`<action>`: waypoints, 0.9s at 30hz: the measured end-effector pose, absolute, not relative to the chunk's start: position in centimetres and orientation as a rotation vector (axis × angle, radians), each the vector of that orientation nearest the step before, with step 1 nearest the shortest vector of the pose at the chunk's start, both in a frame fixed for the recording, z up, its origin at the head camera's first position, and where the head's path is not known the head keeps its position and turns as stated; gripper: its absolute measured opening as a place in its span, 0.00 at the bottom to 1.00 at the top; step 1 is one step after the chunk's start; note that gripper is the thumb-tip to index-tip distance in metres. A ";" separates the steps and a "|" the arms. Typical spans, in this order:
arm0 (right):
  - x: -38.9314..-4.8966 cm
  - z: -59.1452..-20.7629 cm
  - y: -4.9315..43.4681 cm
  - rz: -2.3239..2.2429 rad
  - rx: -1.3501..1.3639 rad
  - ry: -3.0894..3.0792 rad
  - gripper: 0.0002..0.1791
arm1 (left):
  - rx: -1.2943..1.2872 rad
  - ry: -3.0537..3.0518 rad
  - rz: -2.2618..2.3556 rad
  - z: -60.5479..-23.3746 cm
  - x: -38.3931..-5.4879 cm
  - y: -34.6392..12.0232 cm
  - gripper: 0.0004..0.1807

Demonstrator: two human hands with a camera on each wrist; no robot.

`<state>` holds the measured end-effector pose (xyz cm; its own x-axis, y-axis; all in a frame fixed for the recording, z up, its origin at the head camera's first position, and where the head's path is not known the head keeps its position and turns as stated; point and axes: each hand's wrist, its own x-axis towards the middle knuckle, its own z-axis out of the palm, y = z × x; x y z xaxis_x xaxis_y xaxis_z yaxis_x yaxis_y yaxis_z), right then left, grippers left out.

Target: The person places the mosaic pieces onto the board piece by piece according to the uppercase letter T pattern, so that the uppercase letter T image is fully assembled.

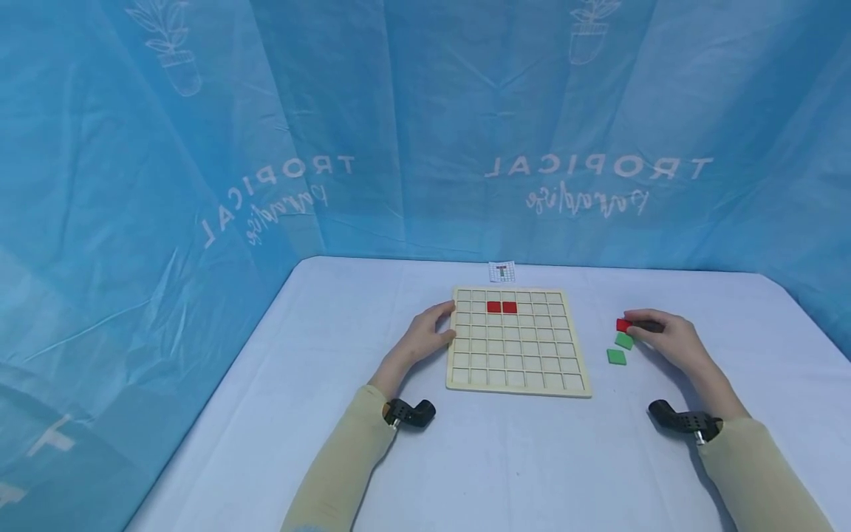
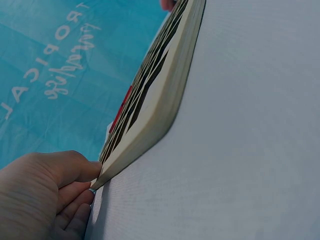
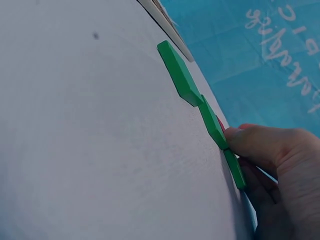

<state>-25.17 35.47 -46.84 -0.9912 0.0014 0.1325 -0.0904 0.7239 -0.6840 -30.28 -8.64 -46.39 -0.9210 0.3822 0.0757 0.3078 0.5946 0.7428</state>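
Observation:
A pale wooden grid board (image 1: 512, 341) lies on the table, two red square tiles (image 1: 501, 307) side by side in its second row from the far edge. My left hand (image 1: 422, 336) holds the board's left edge; in the left wrist view, thumb (image 2: 80, 167) and fingers meet that edge. To the right of the board, my right hand (image 1: 668, 340) pinches a red tile (image 1: 622, 325) between thumb and fingertips, low over the table. Green tiles (image 1: 616, 357) lie next to it. Another green tile (image 3: 235, 170) shows beneath the right thumb, partly hidden by the hand.
Behind the board lies a small printed grid card (image 1: 501, 272) with a coloured T-shaped pattern. White cloth (image 1: 518, 458) covers the table. Blue printed curtains (image 1: 425, 133) hang along the back and left. A black camera mount sits on each wrist.

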 end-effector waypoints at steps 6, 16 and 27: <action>-25.2 -47.0 35.4 1.069 0.087 -2.810 0.22 | 0.611 2.715 1.250 -46.4 -30.3 -8.6 0.33; -25.4 -47.2 35.0 1.055 0.046 -2.817 0.23 | 0.620 2.725 1.235 -46.4 -30.4 -8.7 0.33; -25.5 -46.1 34.5 1.104 -0.005 -2.782 0.26 | 0.622 2.726 1.236 -46.4 -30.4 -8.8 0.33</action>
